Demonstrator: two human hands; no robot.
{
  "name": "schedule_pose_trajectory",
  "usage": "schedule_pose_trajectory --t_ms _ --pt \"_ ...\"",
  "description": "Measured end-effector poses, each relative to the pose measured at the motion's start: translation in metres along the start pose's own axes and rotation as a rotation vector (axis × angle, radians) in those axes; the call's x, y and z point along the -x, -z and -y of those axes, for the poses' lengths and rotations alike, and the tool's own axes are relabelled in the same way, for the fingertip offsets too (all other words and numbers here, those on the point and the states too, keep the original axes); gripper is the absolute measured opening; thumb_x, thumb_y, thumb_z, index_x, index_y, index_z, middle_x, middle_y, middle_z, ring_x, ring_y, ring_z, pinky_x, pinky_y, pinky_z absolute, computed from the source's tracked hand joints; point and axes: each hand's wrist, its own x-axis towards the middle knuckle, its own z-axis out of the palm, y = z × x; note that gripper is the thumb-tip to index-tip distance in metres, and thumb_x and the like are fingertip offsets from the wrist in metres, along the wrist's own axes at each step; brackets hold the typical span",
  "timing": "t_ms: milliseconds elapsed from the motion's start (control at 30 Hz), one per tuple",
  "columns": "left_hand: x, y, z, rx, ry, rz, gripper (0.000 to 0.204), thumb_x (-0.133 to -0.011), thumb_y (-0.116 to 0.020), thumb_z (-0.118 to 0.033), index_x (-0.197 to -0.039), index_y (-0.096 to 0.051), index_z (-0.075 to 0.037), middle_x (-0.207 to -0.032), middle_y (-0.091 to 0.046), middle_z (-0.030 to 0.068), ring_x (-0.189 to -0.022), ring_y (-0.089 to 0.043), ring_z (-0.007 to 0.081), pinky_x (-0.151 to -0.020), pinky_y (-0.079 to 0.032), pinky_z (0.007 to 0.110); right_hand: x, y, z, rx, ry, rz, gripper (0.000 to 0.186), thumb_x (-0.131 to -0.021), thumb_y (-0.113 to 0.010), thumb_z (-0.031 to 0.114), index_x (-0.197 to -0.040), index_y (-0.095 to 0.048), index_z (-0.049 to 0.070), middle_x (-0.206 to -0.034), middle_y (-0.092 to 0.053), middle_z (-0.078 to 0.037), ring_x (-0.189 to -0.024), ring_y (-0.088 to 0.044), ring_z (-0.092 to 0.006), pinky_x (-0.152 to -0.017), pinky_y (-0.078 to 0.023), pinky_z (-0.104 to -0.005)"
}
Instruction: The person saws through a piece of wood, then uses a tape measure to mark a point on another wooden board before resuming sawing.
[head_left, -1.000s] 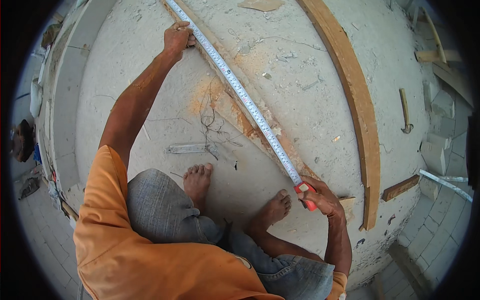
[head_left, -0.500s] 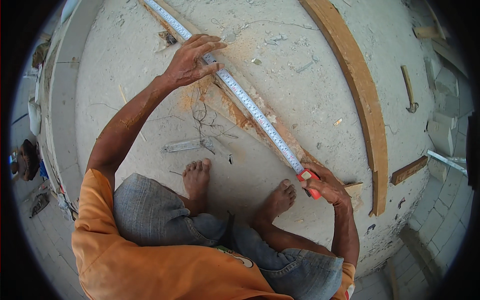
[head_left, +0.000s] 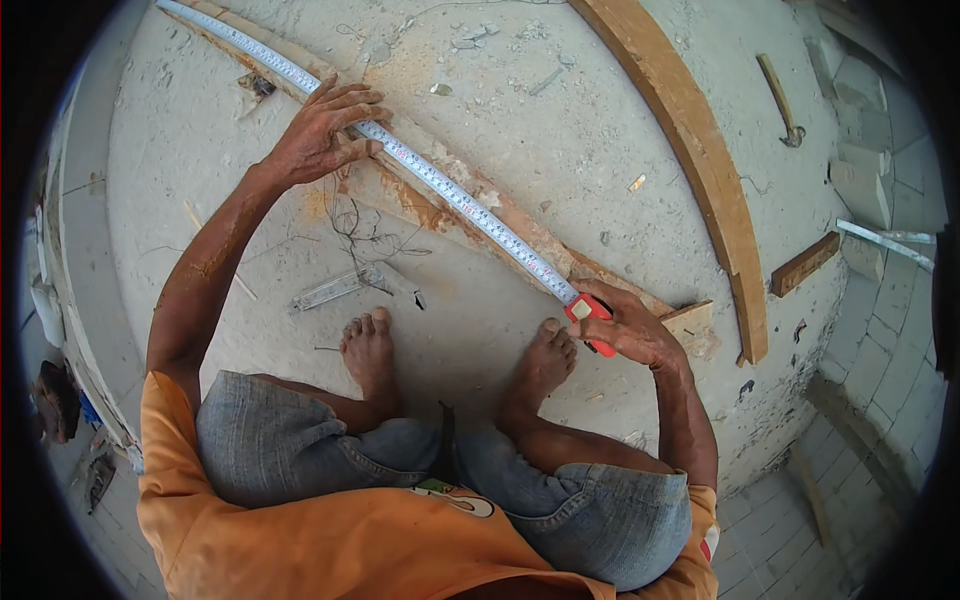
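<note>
A silver tape measure blade [head_left: 465,200] runs diagonally along a rough, stained wooden board [head_left: 545,245]. My left hand [head_left: 320,135] rests across the blade, fingers apart and lying over the tape and board. My right hand [head_left: 630,330] is shut on the red tape measure case [head_left: 590,320] at the board's near right end. My bare feet are on the dusty concrete below the board, with a clear plastic strip [head_left: 325,290] and tangled thin wire [head_left: 355,225] just beyond my left foot.
A longer brown plank [head_left: 700,170] lies to the right, with a hammer [head_left: 775,95] and a short wood block [head_left: 805,265] past it. Pale blocks [head_left: 860,190] and silver bars [head_left: 885,245] lie at the far right. A concrete ledge [head_left: 90,190] runs along the left.
My left hand has left its hold farther up the tape and slid down along it, fingers now spread. My right hand and the case sit higher in the picture as the view shifted.
</note>
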Motion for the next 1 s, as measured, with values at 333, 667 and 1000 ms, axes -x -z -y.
schedule_pose_trajectory --t_ms 333,667,1000 --pt "-0.003 -0.005 0.002 0.060 -0.041 0.017 0.042 -0.086 -0.065 -0.050 -0.119 -0.068 -0.024 -0.141 -0.053 0.0025 -0.139 -0.037 0.0242 -0.122 -0.013 0.052 0.002 -0.003 0.001 -0.002 -0.026 -0.025 0.078 -0.071 -0.080 0.038 -0.135 -0.053 0.002 -0.112 -0.067 -0.018 -0.103 -0.065 -0.0253 -0.090 -0.051 -0.0351" --pt "0.000 0.000 0.001 0.065 -0.027 -0.001 0.042 -0.084 -0.069 -0.046 -0.121 -0.067 -0.025 -0.142 -0.052 0.0022 -0.140 -0.036 0.0245 -0.121 -0.013 0.051 0.003 -0.008 0.000 0.071 0.064 -0.082 0.075 -0.072 -0.078 0.036 -0.133 -0.054 -0.001 -0.114 -0.066 -0.022 -0.104 -0.065 -0.0304 -0.090 -0.050 -0.0381" --pt "-0.003 -0.001 0.001 0.080 -0.060 -0.003 0.043 -0.084 -0.069 -0.047 -0.121 -0.067 -0.026 -0.143 -0.051 0.0019 -0.141 -0.034 0.0239 -0.122 -0.013 0.051 0.003 -0.011 -0.005 0.115 0.145 -0.140 0.071 -0.074 -0.078 0.031 -0.132 -0.054 -0.002 -0.110 -0.066 -0.023 -0.100 -0.066 -0.0293 -0.087 -0.052 -0.0378"
